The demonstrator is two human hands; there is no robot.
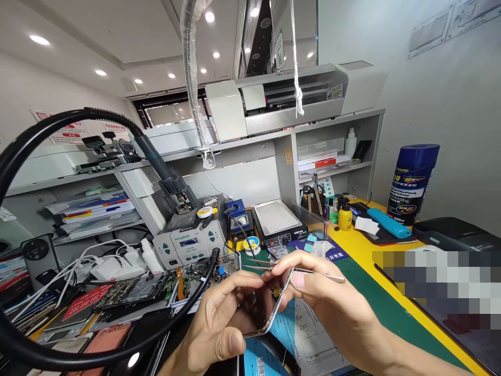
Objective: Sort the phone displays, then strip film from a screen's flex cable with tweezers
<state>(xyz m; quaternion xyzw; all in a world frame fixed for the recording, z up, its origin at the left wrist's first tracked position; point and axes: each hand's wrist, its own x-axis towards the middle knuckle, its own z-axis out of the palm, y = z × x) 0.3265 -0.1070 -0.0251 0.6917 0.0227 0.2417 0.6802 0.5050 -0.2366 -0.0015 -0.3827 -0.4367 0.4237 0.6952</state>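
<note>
A smartphone [254,312] with a dark glossy face is tilted up between my two hands, low in the middle of the view. My left hand [213,326] curls around its left side, fingertips at the top and thumb by the lower edge. On the other side, my right hand [332,297] pinches the upper right edge of the phone. Metal tweezers [329,275] lie across the fingers of this same hand, their thin tips pointing left. My fingers cover part of the phone's top edge. Below the phone lies a blue and white printed sheet [313,334].
A black hose [50,360] loops across the left side. Behind stand a hot-air station [191,248], a heating plate [277,218] and a tray of circuit boards [182,300]. Phones [104,344] lie at left. A blue spray can [413,183] stands at right.
</note>
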